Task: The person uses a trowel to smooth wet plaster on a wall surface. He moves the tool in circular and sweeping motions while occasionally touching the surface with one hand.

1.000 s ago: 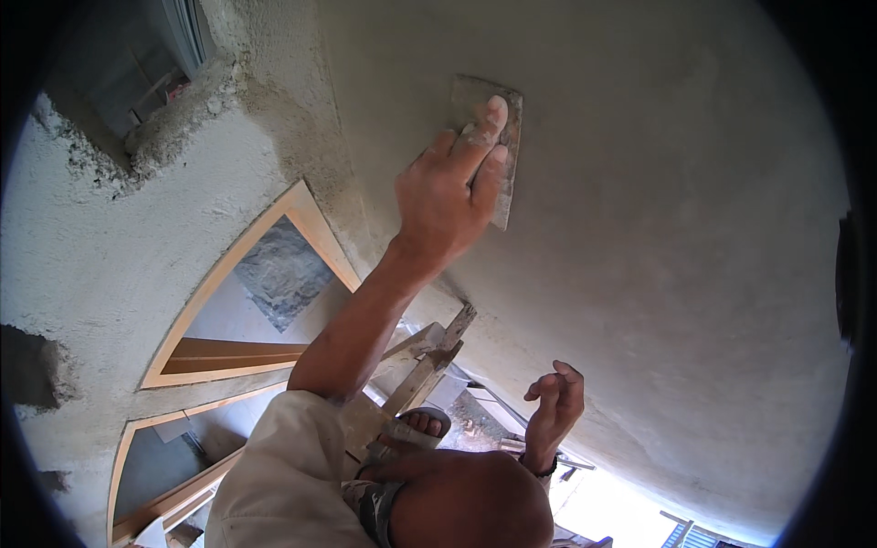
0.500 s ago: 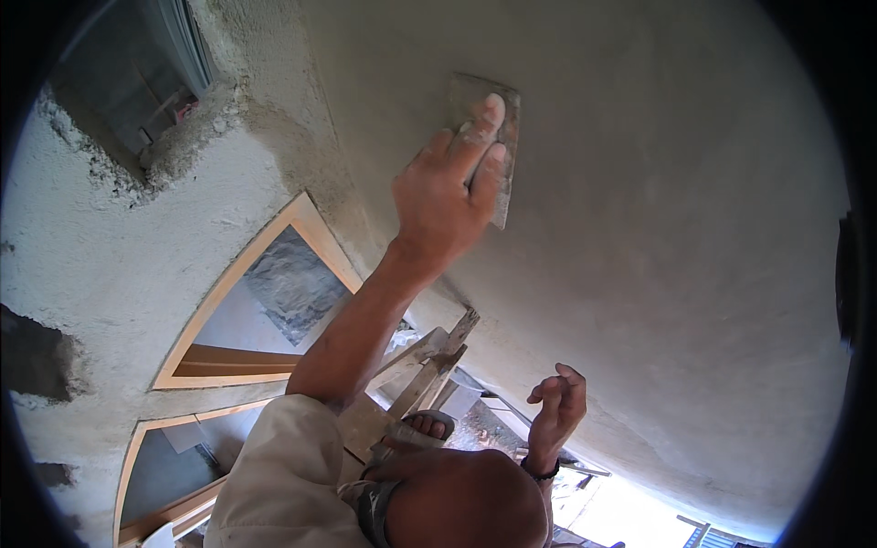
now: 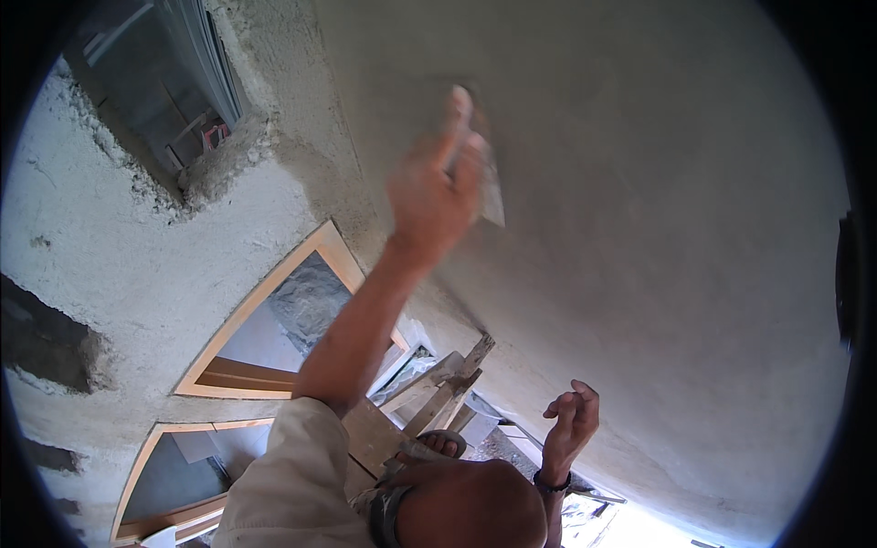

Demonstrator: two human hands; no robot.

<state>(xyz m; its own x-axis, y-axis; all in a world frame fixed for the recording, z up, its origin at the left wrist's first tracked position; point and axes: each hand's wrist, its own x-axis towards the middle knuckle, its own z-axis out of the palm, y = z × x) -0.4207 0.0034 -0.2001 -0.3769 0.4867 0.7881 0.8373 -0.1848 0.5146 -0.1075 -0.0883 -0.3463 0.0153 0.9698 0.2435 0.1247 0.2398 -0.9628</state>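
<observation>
My left hand (image 3: 436, 183) is shut on a flat grey trowel (image 3: 494, 205), held against the smooth grey plastered surface (image 3: 658, 210). Motion blurs the fingers and the blade. My right hand (image 3: 573, 423), with a dark band at the wrist, is raised at the lower right, fingers loosely bent and apart, holding nothing, near that surface. A sandaled foot (image 3: 442, 444) shows between my arms, behind a rounded bare knee (image 3: 470, 511).
A rough pale wall (image 3: 110, 265) at the left has broken openings (image 3: 41, 329) and two wood-framed openings (image 3: 228, 361). Below the plastered surface stand wooden planks (image 3: 438, 402), beside a bright gap at the bottom.
My left hand and trowel have moved a little left and now blur. My right hand sits farther right and lower. The wall openings appear lower and farther right in the view.
</observation>
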